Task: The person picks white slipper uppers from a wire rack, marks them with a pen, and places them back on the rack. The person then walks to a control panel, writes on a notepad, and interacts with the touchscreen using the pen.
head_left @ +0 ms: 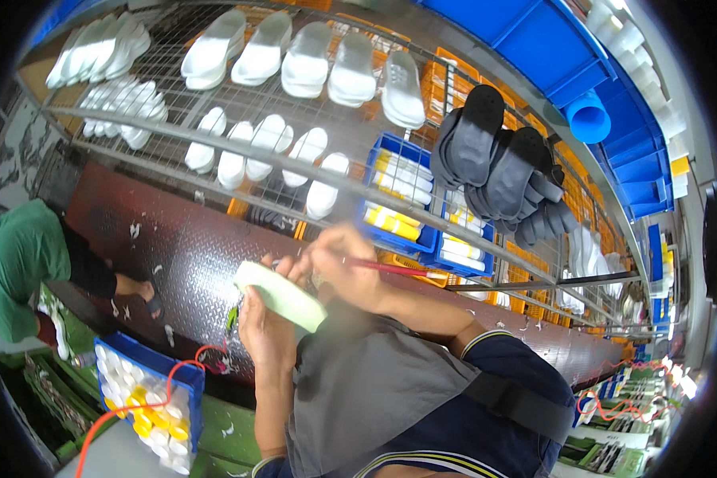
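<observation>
In front of my chest, my left hand [264, 327] grips a pale green slipper-shaped foam piece [282, 295], with the thumb along its near edge. My right hand [346, 264] is closed around a thin red stick-like tool [398, 268]. Its tail points to the right, and its working tip is hidden by the fingers, so I cannot make out its kind. The right fingers are close to the upper side of the foam piece; whether the tip touches it does not show. The right hand is slightly blurred.
A wire rack [215, 137] ahead bears white slippers [307, 60] and black slippers [494, 151]. Blue crates [490, 259] of white and yellow cylinders stand beneath. At lower left are another blue crate [197, 414], an orange hose [103, 418] and a person in green [20, 263].
</observation>
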Demonstrator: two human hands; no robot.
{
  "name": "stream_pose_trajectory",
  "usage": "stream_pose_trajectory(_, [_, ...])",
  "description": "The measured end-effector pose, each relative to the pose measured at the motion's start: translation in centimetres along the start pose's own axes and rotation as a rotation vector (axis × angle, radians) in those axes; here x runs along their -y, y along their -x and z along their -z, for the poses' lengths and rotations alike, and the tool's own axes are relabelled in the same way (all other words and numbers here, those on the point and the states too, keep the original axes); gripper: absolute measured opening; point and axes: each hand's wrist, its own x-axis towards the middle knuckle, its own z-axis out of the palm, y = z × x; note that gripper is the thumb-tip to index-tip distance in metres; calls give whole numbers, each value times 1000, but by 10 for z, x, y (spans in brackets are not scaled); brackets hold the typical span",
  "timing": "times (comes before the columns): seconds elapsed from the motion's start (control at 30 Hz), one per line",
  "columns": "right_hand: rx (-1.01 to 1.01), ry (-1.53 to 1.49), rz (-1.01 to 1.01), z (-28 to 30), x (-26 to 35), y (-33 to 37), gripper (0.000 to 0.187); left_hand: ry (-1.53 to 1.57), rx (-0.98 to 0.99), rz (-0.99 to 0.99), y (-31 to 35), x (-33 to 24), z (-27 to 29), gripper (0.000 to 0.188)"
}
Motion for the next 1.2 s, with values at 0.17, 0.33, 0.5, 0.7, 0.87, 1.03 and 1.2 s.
stream_pose_trajectory(0.17, [-245,57,-292,112,-95,-48,39,-160,-274,-28,-24,17,21,56])
stream_pose_trajectory(0.33, [-784,108,-548,263,-238,-115,44,-181,-399,-36,-46,35,12,54])
stream_pose_trajectory(0.5, [-1022,-269,-682,374,-298,-191,86,-158,-464,-26,-66,55,-5,52])
stream_pose_trajectory(0.7, [-795,-553,-574,424,-348,-212,50,-154,-496,-5,-71,78,-1,49])
stream_pose_trajectory(0.87, [-1000,-447,-349,358,-293,-180,43,-209,-501,31,-81,79,-2,50])
stream_pose_trajectory(1.03, [-904,215,-275,285,-204,-118,45,-197,-386,67,-95,68,-7,45])
stream_pose_trajectory(1.2, [-596,447,-124,231,-134,-83,49,-285,-330,-34,-112,58,-4,43])
